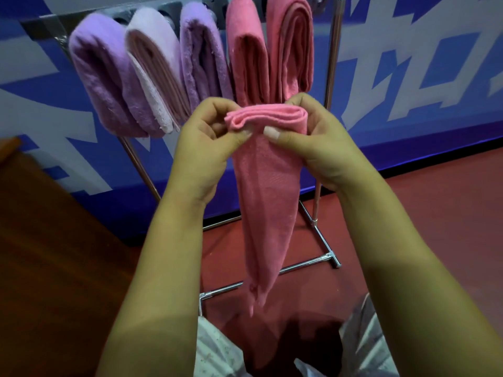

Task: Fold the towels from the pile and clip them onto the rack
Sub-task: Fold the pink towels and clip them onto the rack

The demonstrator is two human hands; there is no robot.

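A folded pink towel [265, 197] hangs down between my hands, its top edge doubled over in layers. My left hand [209, 140] pinches the left end of that top fold. My right hand [307, 137] grips the right end, thumb in front. Behind them stands a chrome rack [333, 77] with several folded towels hanging from its top: three purple ones [109, 83] on the left and two pink ones [291, 50] on the right. The clips at the top of the rack are mostly cut off by the frame edge.
The rack's chrome base bars [307, 263] lie on the red floor below the towel. A brown wooden surface [54, 254] fills the lower left. A blue and white wall [408, 77] runs behind the rack.
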